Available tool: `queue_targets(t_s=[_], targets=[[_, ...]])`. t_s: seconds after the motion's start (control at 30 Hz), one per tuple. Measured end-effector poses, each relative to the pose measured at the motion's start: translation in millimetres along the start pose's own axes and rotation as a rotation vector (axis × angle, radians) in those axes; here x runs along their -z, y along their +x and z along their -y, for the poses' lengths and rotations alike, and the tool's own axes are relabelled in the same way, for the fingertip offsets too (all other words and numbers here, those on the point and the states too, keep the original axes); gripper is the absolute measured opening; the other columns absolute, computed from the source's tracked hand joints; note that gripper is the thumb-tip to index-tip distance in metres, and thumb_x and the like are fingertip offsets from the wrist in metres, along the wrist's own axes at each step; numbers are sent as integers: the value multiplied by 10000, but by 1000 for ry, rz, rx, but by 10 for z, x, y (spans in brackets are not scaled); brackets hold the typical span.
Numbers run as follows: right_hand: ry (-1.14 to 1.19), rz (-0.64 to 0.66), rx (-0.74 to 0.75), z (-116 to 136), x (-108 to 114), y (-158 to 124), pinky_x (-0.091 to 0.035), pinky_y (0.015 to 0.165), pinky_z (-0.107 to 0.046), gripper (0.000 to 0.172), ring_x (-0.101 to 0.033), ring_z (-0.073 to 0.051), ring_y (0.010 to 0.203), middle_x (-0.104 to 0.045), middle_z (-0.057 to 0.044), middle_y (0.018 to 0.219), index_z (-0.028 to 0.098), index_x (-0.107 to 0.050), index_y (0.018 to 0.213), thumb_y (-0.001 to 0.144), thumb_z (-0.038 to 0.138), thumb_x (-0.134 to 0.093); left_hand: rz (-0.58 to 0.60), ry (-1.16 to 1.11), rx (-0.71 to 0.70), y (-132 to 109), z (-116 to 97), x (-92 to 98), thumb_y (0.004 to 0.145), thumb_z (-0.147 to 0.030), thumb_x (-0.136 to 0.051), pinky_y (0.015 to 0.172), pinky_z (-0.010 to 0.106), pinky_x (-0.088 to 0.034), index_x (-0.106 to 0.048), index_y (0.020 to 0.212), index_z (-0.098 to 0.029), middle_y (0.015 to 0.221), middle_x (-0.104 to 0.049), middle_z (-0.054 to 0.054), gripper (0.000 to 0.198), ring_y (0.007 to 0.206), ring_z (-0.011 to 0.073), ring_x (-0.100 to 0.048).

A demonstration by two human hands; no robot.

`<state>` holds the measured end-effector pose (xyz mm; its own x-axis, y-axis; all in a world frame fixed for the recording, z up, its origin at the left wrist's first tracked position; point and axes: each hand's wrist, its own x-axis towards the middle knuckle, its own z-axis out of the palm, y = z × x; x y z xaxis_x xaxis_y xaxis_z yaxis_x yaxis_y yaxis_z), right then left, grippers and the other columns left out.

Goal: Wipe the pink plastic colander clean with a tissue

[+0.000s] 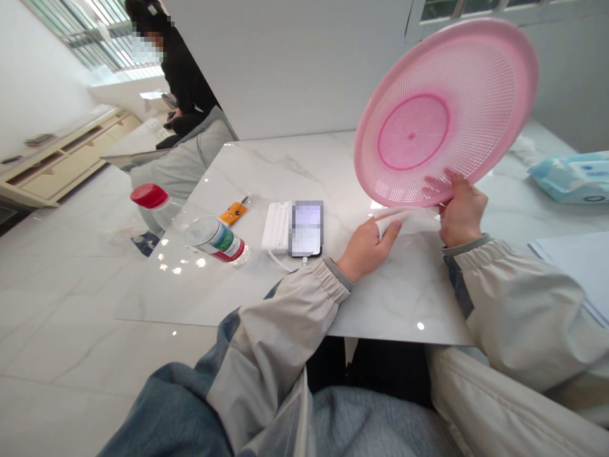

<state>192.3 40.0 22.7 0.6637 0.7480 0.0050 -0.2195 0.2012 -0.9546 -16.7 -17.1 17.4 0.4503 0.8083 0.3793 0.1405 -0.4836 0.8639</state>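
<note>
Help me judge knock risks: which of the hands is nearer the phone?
The left hand, holding white tissue; the right hand, gripping the pink basket, is farther from the phone.

On the glossy white marbled table [190, 298] we see a red-capped clear plastic bottle [223, 241], a small orange cartoon-faced object [232, 214] and a white rectangular block [276, 228] beside a dark-edged phone [307, 230].
</note>
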Motion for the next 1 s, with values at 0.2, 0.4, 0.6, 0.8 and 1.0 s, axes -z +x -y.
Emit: queue_targets(t_s=[0.2, 0.4, 0.6, 0.8, 1.0], targets=[[-44, 63, 0, -16, -6, -53, -553, 529, -322, 241, -784, -236, 763, -855, -106, 971, 217, -824, 1004, 908, 436, -794, -55, 41, -44, 4, 4, 13, 1149, -580, -448, 1275, 519, -475, -820, 1173, -189, 1161, -837, 113, 541, 1162, 281, -741], [-137, 99, 9, -37, 18, -44, -630, 561, -362, 144, -792, -259, 788, -827, -58, 856, 268, -830, 877, 899, 410, -819, -48, -10, 93, -41, -35, 15, 1122, -704, -436, 881, 404, -611, -800, 975, -178, 805, -720, 55, 656, 835, 235, -696], [-218, 77, -4, 29, -4, -89, -624, 528, -334, 105, -768, -252, 731, -757, -49, 703, 225, -823, 796, 874, 294, -811, -15, -65, 41, -22, -34, 6, 1123, -678, -463, 927, 387, -606, -799, 1065, -174, 930, -775, 76, 609, 935, 245, -732], [-181, 44, 2, 51, -37, -149, -615, 518, -324, 165, -737, -230, 688, -752, -60, 717, 212, -761, 735, 861, 292, -830, -12, -16, 98, -12, 4, -2, 1127, -668, -455, 827, 380, -603, -739, 894, -183, 803, -717, 51, 608, 789, 215, -668], [-84, 65, -21, -61, 19, -41, -684, 591, -356, 105, -805, -256, 835, -822, -69, 885, 230, -800, 865, 856, 317, -857, -28, -39, 105, -7, 34, -18, 1123, -619, -485, 795, 360, -549, -681, 835, -183, 767, -646, 34, 558, 762, 196, -613]])
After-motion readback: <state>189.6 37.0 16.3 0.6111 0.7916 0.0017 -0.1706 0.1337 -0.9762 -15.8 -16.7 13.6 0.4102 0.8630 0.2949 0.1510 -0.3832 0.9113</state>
